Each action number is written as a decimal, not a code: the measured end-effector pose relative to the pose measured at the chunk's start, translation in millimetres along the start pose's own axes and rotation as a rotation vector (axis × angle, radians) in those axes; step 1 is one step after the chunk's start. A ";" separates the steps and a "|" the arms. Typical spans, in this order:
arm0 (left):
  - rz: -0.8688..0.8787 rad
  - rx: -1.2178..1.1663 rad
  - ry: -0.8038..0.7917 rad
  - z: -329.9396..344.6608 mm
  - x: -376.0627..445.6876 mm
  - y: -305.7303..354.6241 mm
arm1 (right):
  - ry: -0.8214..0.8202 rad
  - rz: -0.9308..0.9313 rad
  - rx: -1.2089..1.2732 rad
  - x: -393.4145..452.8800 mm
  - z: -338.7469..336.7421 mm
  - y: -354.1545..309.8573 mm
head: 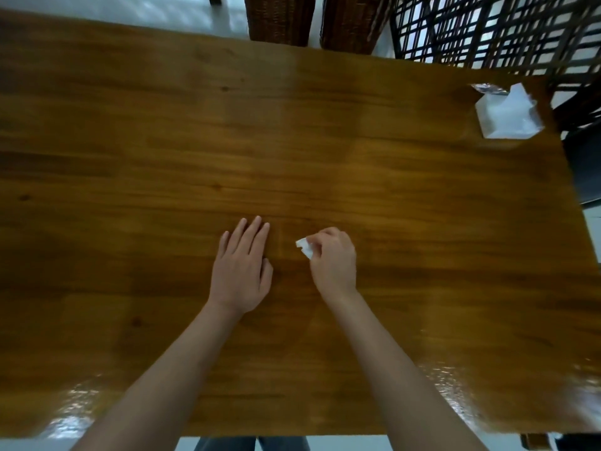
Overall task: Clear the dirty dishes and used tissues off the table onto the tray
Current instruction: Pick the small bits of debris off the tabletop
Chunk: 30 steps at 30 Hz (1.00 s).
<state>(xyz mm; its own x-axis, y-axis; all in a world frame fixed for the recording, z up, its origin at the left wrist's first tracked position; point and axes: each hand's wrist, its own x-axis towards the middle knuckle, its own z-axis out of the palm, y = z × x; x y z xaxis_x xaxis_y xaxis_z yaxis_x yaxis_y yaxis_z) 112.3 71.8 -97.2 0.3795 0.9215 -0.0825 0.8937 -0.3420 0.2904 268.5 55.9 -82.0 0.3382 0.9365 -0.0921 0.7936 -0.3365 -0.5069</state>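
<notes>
White tissue [304,248] pinched lightly in my right hand [333,260], left hand [242,268] flat, empty; no tray visible, scrap may slip.

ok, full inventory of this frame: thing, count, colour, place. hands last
table: 1, brown wood, glossy, fills most of the view
tissue pack: 1, white in clear wrap, far right corner of the table
crumpled tissue: 1, white, centre of the table, pinched in the right hand
wicker chairs: 2, dark brown, beyond the far edge
lattice chair: 1, black, beyond the far right corner
floor: pale, beyond the far edge
tray, dishes: none in view
left hand: open, flat, palm down on the table, empty
right hand: fingers closed on the crumpled tissue
</notes>
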 end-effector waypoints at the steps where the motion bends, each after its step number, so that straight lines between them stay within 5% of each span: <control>1: 0.001 -0.007 0.003 -0.5 -0.1 0.2 | -0.025 -0.054 -0.022 -4.4 -1.0 3.7; 4: -0.001 -0.033 0.009 -1.3 -0.7 1.5 | -0.049 -0.119 -0.050 -7.3 -7.7 14.1; 9: 0.011 -0.050 0.023 -0.1 0.7 -2.5 | 0.040 0.060 0.016 14.2 -7.3 2.2; 14: 0.009 -0.037 0.023 3.1 -0.2 -2.6 | -0.065 -0.145 -0.043 -19.9 -2.0 0.9; 21: -0.016 -0.016 0.030 -7.0 -9.1 -3.4 | -0.004 -0.014 0.097 -27.6 -8.7 -7.7; 30: -0.144 -0.033 0.147 -48.6 -90.9 -86.0 | -0.088 -0.118 0.132 -79.6 26.7 -68.6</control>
<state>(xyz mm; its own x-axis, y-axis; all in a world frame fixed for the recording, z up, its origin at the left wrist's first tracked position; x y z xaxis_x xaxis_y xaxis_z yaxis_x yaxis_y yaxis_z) -10.6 26.4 -68.3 0.2077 0.9781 0.0136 0.9269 -0.2012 0.3169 173.7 7.1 -62.7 0.1963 0.9757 -0.0974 0.7498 -0.2134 -0.6264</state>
